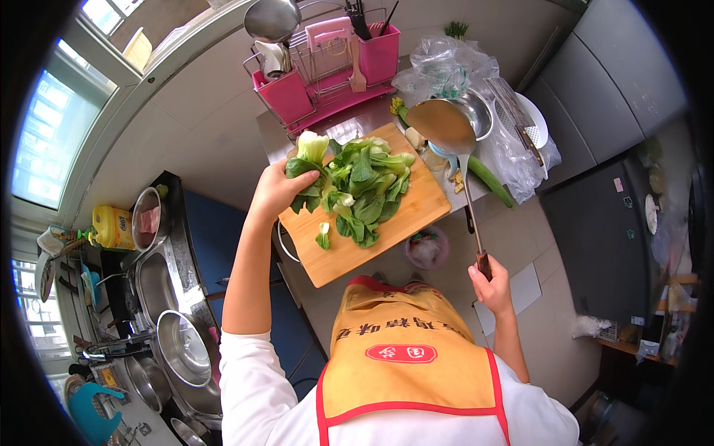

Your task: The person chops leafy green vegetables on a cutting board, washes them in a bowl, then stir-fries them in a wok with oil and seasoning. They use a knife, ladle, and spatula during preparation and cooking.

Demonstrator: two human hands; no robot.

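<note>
My left hand (pixel 284 187) grips a head of bok choy (pixel 311 149) at the far left part of a wooden cutting board (pixel 321 265). Beside it, a heap of bok choy (pixel 368 187) covers the middle of the board, and one small piece (pixel 323 235) lies apart near the left edge. In my right hand (pixel 492 283) is the wooden handle of a long wok spatula (pixel 443 125). Its broad metal blade is raised over the counter, right of the board, and hides part of a steel bowl (pixel 477 114).
Behind the board stands a pink utensil rack (pixel 334 83). A cleaver (pixel 510 106) rests on a white colander (pixel 536 114) with plastic bags (pixel 446 61) nearby. A green gourd or cucumber (pixel 491 181) overhangs the counter edge. A bin (pixel 427 248) stands below; a sink (pixel 159 284) is at left.
</note>
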